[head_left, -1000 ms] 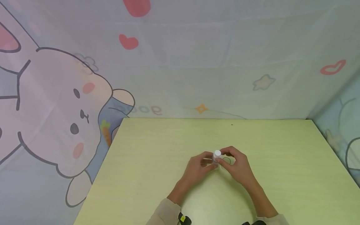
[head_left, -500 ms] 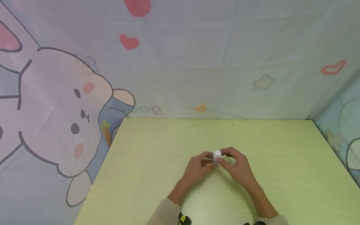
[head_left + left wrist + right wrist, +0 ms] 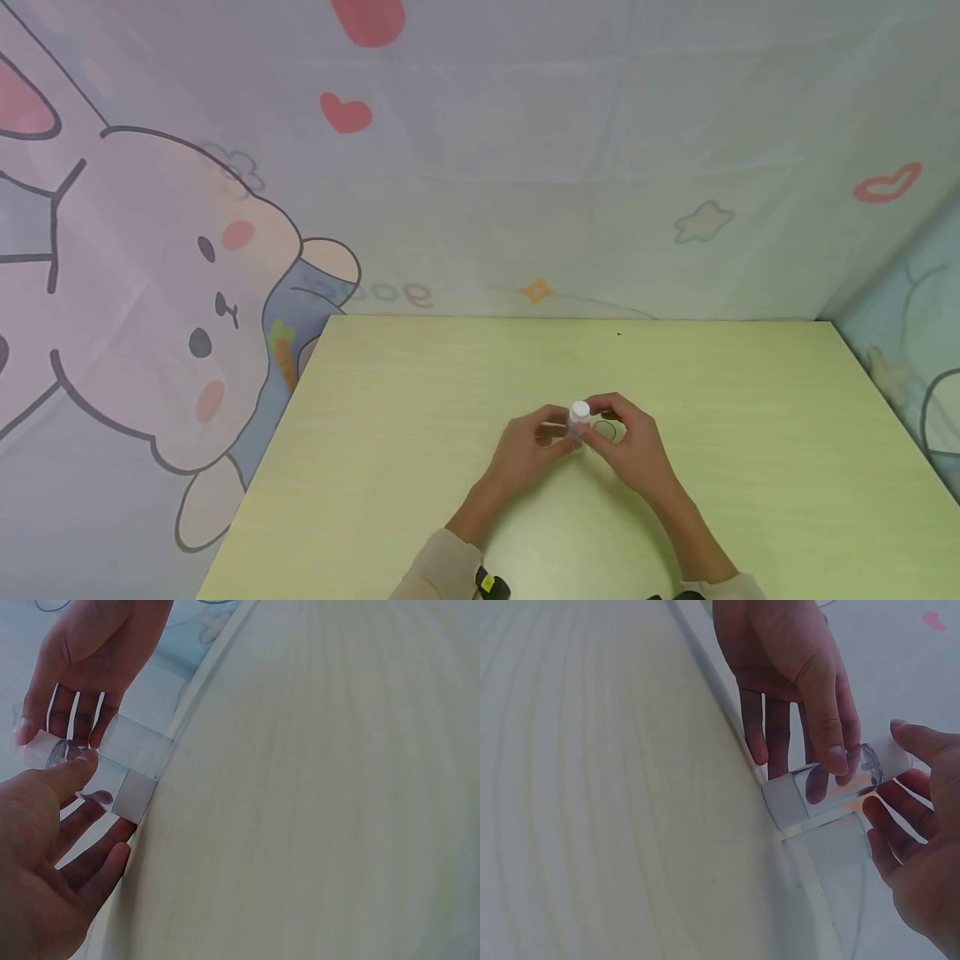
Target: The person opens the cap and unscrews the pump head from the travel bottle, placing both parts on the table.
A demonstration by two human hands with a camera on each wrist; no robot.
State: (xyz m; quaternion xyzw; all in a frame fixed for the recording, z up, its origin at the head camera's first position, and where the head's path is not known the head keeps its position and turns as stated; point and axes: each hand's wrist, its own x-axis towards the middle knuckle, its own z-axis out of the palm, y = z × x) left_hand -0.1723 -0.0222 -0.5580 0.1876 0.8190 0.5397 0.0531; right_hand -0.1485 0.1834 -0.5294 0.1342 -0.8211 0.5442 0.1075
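A small clear bottle (image 3: 784, 801) with a white cap (image 3: 580, 408) stands upright on the table, a pale band around its lower part. My left hand (image 3: 521, 450) holds the bottle's body between thumb and fingers. At the top, my right hand (image 3: 639, 448) pinches the white cap between thumb and fingers. Right beside the bottle, under my right hand, stands a clear, straight-sided glass (image 3: 139, 746); in the head view only part of its rim shows between the right thumb and fingers. The right wrist view shows this glass (image 3: 831, 844) close to the bottle.
The pale yellow-green table (image 3: 420, 392) extends around both hands. A tiny dark speck (image 3: 619, 334) lies near its back edge. Behind the table hangs a printed curtain (image 3: 480, 167) with a cartoon rabbit, and another printed cloth (image 3: 915, 333) hangs at the right.
My right hand and forearm have shifted very slightly while still at the cap. The left hand, the bottle and the glass look unchanged.
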